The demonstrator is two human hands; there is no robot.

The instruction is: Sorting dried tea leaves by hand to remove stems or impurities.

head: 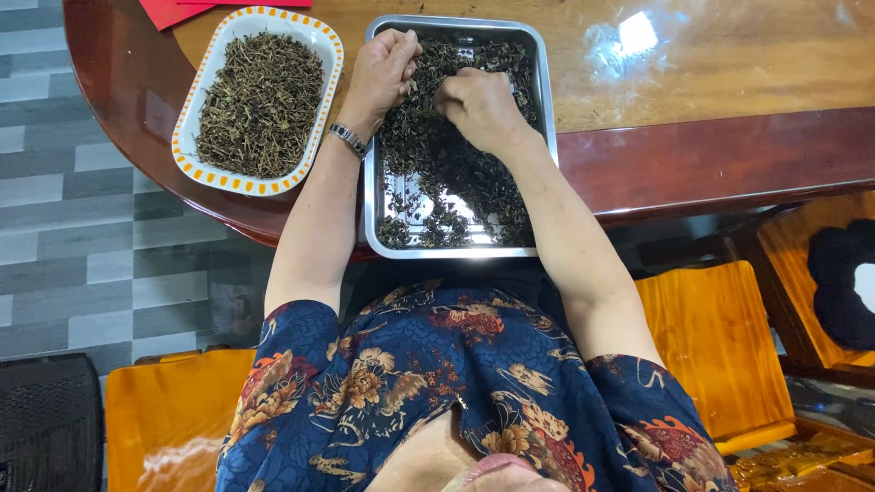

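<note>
Leaves in steel tray overhanging table edge; left hand fisted on a pinch, right hand curled among them. Downward pressure could tip tray, spilling leaves.

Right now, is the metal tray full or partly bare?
Partly bare. The metal tray shows shiny bottom near its front edge; dried leaves cover the rest, under the left hand and right hand.

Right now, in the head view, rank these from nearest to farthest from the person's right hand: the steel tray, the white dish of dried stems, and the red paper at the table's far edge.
From the right hand:
1. Steel tray, directly under the hand.
2. White dish, on the left beyond the left hand.
3. Red paper, far left corner of the table.
</note>
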